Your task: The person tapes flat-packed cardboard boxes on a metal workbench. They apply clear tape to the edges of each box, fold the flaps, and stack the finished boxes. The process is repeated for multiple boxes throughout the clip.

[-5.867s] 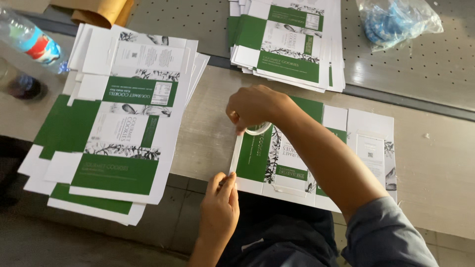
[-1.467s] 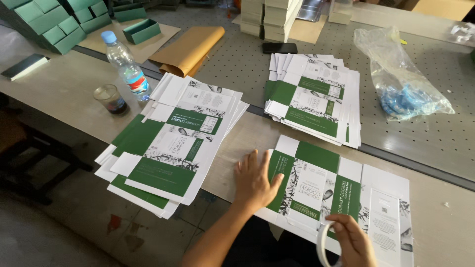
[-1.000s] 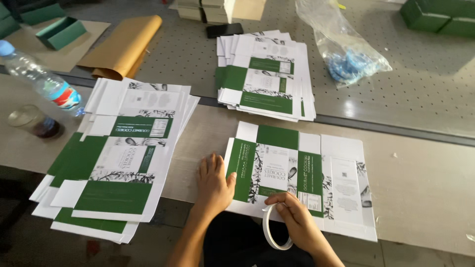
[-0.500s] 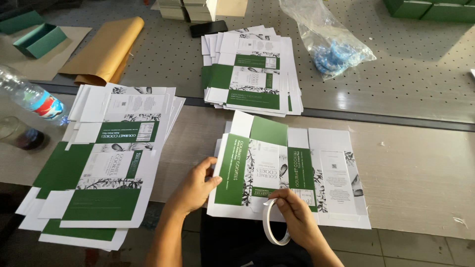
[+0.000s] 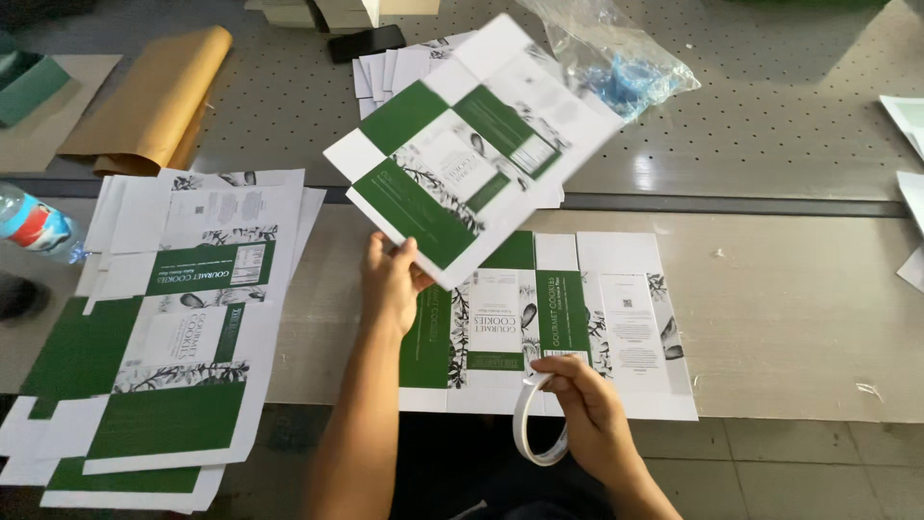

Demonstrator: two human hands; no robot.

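Overhead, a grey perforated counter (image 5: 770, 106) carries stacked carton blanks (image 5: 183, 327). Left hand (image 5: 390, 284) fingers grip a green-and-white flat carton blank (image 5: 462, 154), lifted and tilted. Right hand (image 5: 587, 414) fingers pinch a white tape roll (image 5: 534, 429).

lifted carton blank (image 5: 472, 154): motion-blurred | bottle (image 5: 34, 226): cut by left edge

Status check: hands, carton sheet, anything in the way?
Left hand pinching lifted carton sheet by its lower edge. Right hand holding tape roll. Another flat sheet underneath; nothing blocking.
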